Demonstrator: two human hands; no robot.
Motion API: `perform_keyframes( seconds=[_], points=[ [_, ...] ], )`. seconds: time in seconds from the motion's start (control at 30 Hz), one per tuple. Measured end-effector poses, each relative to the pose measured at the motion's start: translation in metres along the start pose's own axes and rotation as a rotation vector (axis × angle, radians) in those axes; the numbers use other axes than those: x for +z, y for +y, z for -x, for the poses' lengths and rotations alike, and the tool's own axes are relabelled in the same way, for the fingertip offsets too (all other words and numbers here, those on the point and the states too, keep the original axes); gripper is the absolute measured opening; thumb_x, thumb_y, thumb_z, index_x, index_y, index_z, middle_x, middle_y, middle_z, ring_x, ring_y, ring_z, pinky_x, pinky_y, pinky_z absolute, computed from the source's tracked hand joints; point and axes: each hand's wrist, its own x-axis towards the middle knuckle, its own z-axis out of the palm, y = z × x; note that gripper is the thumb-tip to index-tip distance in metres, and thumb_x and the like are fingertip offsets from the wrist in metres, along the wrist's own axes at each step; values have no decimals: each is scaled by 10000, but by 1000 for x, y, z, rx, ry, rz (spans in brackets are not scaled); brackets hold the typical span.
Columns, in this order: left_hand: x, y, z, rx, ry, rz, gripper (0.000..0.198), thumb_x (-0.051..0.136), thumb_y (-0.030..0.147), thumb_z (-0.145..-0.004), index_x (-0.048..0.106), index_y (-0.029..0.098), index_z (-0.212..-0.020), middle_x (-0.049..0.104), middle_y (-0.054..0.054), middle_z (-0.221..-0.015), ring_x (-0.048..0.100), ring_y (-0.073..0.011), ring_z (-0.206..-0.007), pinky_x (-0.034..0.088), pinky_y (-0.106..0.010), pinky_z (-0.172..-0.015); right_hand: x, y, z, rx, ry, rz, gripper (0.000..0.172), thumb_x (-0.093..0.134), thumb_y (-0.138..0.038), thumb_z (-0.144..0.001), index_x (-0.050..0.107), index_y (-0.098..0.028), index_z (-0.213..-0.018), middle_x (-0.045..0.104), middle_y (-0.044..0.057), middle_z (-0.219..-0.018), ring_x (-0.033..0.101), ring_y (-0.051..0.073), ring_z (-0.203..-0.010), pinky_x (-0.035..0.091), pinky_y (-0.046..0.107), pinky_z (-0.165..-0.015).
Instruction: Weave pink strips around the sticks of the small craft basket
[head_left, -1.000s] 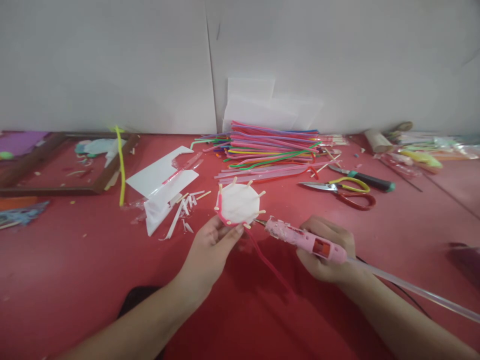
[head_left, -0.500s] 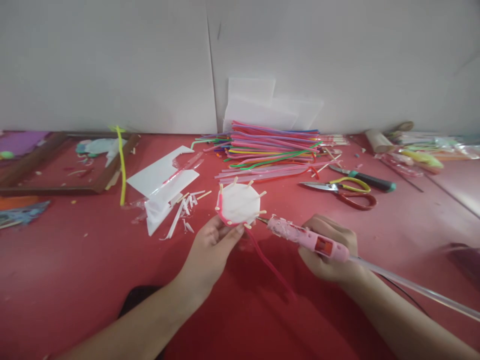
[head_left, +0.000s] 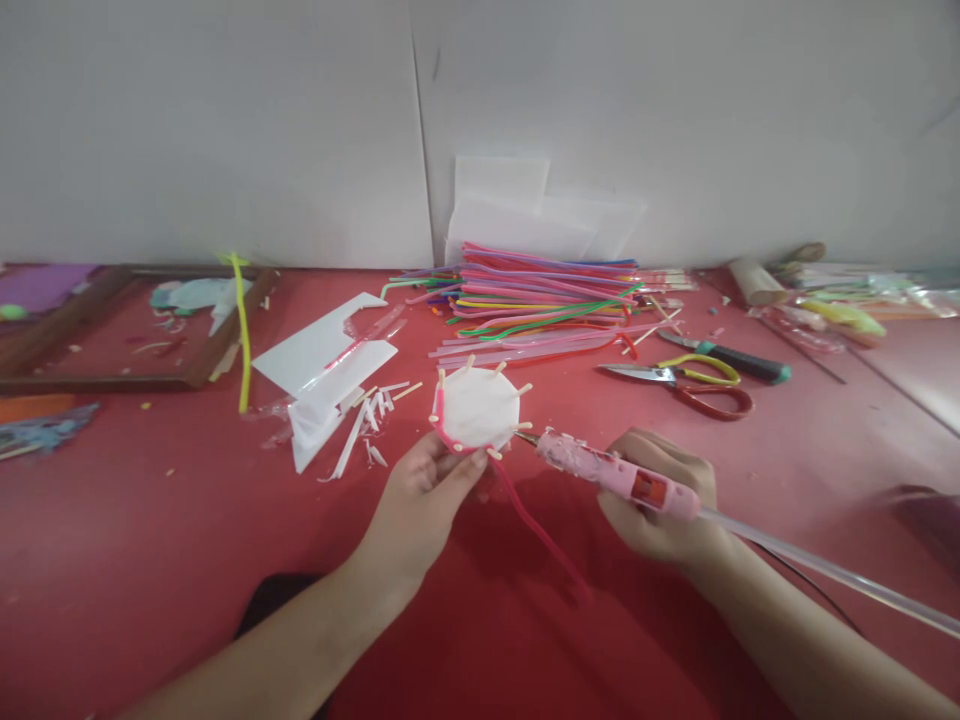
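Between the thumb and fingers of my left hand [head_left: 427,495] is a round white disc [head_left: 480,410] with several short pale sticks standing around its edge. A pink pipe cleaner [head_left: 536,530] winds along the left and lower rim past the sticks, and its loose end trails down to the right. My right hand [head_left: 664,500] grips a pink hot glue gun [head_left: 615,475], with a clear glue stick [head_left: 825,575] coming out of its back. The gun's metal tip is at the disc's lower right edge; whether it touches I cannot tell.
Behind the disc lies a heap of coloured pipe cleaners [head_left: 547,295]. Scissors [head_left: 675,375] and dark-handled pliers [head_left: 739,360] rest to the right. White card scraps [head_left: 322,350] and cut bits [head_left: 367,425] lie left, near a yellow pipe cleaner [head_left: 244,340] and a brown frame [head_left: 97,382].
Almost nothing differs. The glue gun and my right hand have shifted very slightly to the right; the disc stays in place in my left hand.
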Motion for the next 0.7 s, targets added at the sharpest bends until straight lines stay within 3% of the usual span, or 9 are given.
perform_keyframes(
  seconds=[0.5, 0.6, 0.7],
  points=[
    [-2, -2, -3, 0, -12, -2, 285, 757, 286, -784, 716, 191, -1049, 764, -74, -954, 654, -175, -804, 528, -278, -668, 0, 2, 1, 42, 19, -8, 205, 476, -100, -665, 346, -242, -596, 401, -54, -509, 377, 98, -413, 303, 245, -417],
    [-2, -3, -3, -5, 4, 19, 257, 777, 289, -762, 725, 193, -995, 759, -56, -901, 659, -185, -830, 528, -275, -663, 1, 9, 3, 206, -11, 5, 133, 481, -136, -662, 402, -238, -629, 432, -59, -508, 402, 100, -413, 333, 239, -429],
    [-1, -2, -2, -9, 33, 40, 204, 786, 285, -745, 731, 193, -919, 749, -38, -824, 663, -186, -817, 523, -271, -655, 1, 22, 5, 545, -105, 11, 42, 527, -233, -690, 488, -223, -682, 497, -54, -508, 467, 118, -429, 357, 237, -425]
  ],
)
